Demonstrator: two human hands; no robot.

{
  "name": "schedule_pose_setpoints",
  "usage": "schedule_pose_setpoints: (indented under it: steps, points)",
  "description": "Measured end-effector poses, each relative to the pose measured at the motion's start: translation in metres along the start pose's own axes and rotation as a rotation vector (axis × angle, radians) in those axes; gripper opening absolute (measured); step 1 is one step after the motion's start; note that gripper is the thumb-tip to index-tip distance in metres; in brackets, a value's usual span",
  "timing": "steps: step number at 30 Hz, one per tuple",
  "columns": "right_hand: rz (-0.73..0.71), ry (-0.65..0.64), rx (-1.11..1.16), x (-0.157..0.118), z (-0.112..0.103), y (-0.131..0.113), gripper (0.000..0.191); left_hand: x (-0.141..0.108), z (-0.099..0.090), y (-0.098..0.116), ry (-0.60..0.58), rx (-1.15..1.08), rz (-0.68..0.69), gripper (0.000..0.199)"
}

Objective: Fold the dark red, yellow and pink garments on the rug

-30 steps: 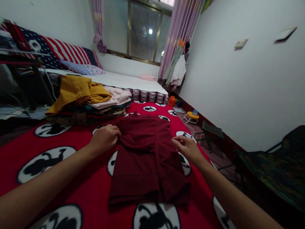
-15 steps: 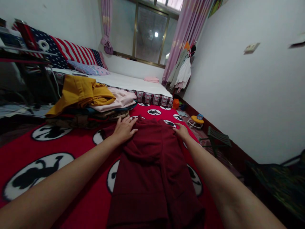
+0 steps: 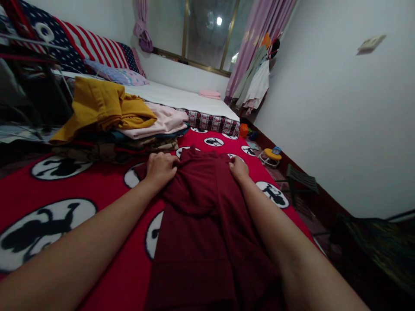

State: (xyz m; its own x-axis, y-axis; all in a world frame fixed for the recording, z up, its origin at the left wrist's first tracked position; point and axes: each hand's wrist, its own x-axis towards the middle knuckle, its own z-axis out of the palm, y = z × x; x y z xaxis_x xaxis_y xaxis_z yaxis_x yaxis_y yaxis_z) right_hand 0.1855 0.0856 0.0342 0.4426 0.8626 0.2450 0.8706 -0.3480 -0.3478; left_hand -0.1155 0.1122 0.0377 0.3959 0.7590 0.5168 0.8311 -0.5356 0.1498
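A maroon garment [image 3: 194,233] lies spread over the red blanket [image 3: 106,242], running from the middle of the view down to the bottom edge. Its exact kind is hard to make out; a long seam runs along it and its far end is bunched. My left hand [image 3: 161,169] is closed on the cloth at the far left side, fingers curled. At the far right corner, my right hand [image 3: 239,168] pinches the garment's edge between thumb and fingers. Both forearms reach forward, and the right one covers part of the garment's right side.
A stack of folded clothes, with mustard-yellow trousers [image 3: 103,103] and a pink garment [image 3: 162,121] on top, sits left of my hands. Beyond are a white-covered bed [image 3: 181,97] and hanging clothes [image 3: 257,84]. A yellow stool [image 3: 272,154] and a folding stool [image 3: 301,179] stand along the right wall.
My left hand's fingers, spread flat on the cloth before, have curled and gripped it. The garment's far end is more gathered, with both hands slightly closer together. The camera view has tilted down.
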Motion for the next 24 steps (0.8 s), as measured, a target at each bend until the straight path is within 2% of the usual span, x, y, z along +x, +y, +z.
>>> schedule_pose_setpoints:
  steps: [2, 5, 7, 9, 13, 16, 18, 19, 21, 24]
  points:
    - [-0.013, -0.046, 0.005, 0.002, 0.001, 0.000, 0.041, -0.001, 0.005, 0.000, -0.017, -0.004, -0.012, 0.018]
    - [-0.066, -0.119, 0.041, -0.004, -0.007, 0.000, 0.052, -0.007, 0.005, 0.005, 0.111, -0.014, 0.033, 0.031]
    - [-0.119, -0.170, 0.077, -0.018, -0.017, 0.003, 0.056, -0.013, 0.002, 0.010, 0.196, -0.052, 0.114, 0.041]
    - [-0.198, -0.226, 0.178, -0.042, -0.028, 0.011, 0.058, -0.022, -0.002, 0.017, 0.196, -0.133, 0.231, 0.039]
    - [-0.310, -0.300, 0.480, -0.109, -0.054, 0.036, 0.055, -0.045, -0.014, 0.043, 0.049, -0.389, 0.435, 0.022]
    - [-0.213, -0.212, 0.660, -0.163, -0.078, 0.051, 0.036, -0.063, -0.028, 0.073, -0.101, -0.610, 0.571, 0.024]
    - [-0.164, -0.168, 0.722, -0.196, -0.098, 0.056, 0.029, -0.072, -0.037, 0.092, -0.214, -0.683, 0.662, 0.035]
    - [-0.179, -0.178, 0.713, -0.212, -0.108, 0.057, 0.028, -0.076, -0.040, 0.100, -0.264, -0.690, 0.700, 0.041]
    - [-0.299, -0.250, 0.628, -0.241, -0.125, 0.057, 0.031, -0.082, -0.045, 0.112, -0.325, -0.664, 0.747, 0.046]
    - [-0.551, -0.322, 0.412, -0.274, -0.138, 0.054, 0.052, -0.088, -0.049, 0.120, -0.314, -0.614, 0.728, 0.034]
